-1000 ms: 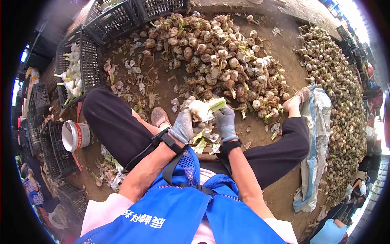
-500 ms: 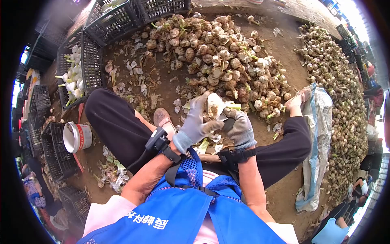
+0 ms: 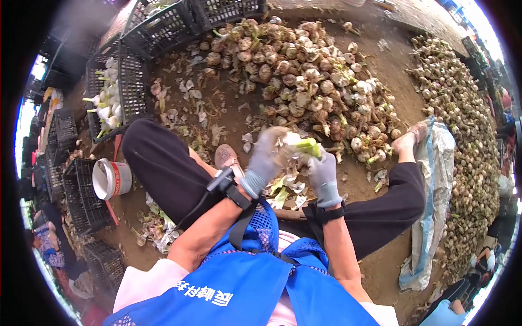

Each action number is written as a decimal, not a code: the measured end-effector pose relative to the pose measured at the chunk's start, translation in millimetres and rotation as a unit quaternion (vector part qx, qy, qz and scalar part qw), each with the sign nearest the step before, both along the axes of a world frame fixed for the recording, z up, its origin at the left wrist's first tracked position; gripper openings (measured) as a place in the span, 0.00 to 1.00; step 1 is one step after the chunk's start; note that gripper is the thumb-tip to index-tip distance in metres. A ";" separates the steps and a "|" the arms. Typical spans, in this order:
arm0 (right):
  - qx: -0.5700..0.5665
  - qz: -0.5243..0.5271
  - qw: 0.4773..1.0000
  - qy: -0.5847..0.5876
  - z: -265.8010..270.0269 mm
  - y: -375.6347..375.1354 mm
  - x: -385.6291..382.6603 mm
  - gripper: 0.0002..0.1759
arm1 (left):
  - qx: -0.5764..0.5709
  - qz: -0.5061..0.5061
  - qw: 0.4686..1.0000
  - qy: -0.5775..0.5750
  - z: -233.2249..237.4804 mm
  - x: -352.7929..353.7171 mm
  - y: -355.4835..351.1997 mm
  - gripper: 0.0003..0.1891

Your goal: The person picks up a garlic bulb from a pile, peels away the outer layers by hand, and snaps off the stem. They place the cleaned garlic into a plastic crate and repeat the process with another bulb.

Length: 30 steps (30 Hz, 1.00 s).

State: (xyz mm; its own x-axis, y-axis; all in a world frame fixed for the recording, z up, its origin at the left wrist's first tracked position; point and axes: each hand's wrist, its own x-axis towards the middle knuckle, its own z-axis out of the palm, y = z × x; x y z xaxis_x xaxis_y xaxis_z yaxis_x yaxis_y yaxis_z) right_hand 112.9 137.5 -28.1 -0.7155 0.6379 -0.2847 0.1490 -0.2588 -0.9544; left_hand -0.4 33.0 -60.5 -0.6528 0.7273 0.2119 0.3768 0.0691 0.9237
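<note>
Grasped the garlic bulb [image 3: 293, 139] near its green stem [image 3: 310, 146], apparently for steadiness, with bent fingers of the right hand [image 3: 323, 167], above peelings [image 3: 286, 190]; had the left hand [image 3: 266, 156] against it, too blurred to tell whether clenched or loose; faced the garlic pile [image 3: 321, 87], seemingly for easy reach.

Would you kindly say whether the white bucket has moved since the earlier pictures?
No: the white bucket keeps its place relative to the black crate beside it.
</note>
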 end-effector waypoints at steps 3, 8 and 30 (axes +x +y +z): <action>0.125 0.086 0.988 0.020 15.9 -23.5 -1.8 0.08 | 0.073 -0.045 0.952 -0.294 16.6 13.6 -1.7 0.15; -0.045 0.047 0.998 0.028 3.7 7.0 21.1 0.07 | 0.037 -0.015 0.904 -0.426 35.1 1.6 2.1 0.09; -0.274 -0.026 0.958 0.079 27.5 -0.4 1.0 0.16 | 0.095 -0.101 0.869 -0.475 39.8 -11.7 3.2 0.17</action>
State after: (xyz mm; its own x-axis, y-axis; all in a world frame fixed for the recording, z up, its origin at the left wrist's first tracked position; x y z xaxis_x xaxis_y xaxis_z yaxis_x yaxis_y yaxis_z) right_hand 113.9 137.2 -0.6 -0.7483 0.4597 -0.4784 -0.0125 -0.7307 -0.6825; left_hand -12.1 36.1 -20.8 -0.4623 0.8582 -0.2230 -0.5745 -0.0984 0.8125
